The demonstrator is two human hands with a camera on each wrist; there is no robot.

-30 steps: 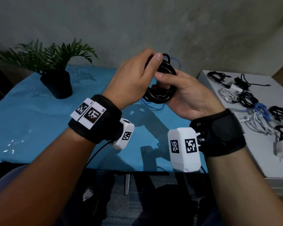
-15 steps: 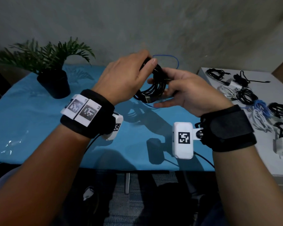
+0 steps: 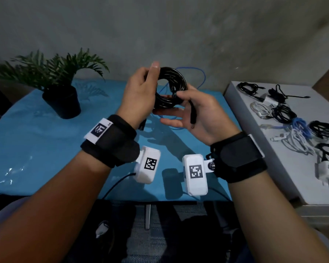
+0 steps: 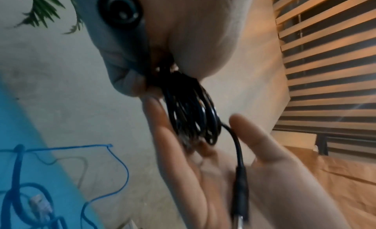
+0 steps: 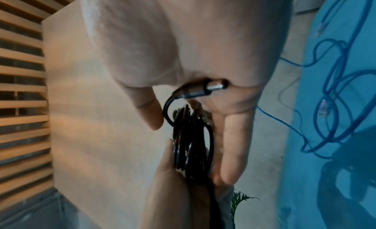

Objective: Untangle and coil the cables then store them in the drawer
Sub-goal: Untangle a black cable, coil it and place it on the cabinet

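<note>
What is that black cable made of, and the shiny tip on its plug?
The black cable looks like glossy rubber or plastic: light glints along its bent loops. The plug's tip looks like bare metal, silvery and smooth; its dark sleeve seems to be matte plastic, though blur leaves that open.

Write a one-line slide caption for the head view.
Left hand grips a coiled black cable while the right hand cradles its loose plug end above a blue table.
</note>
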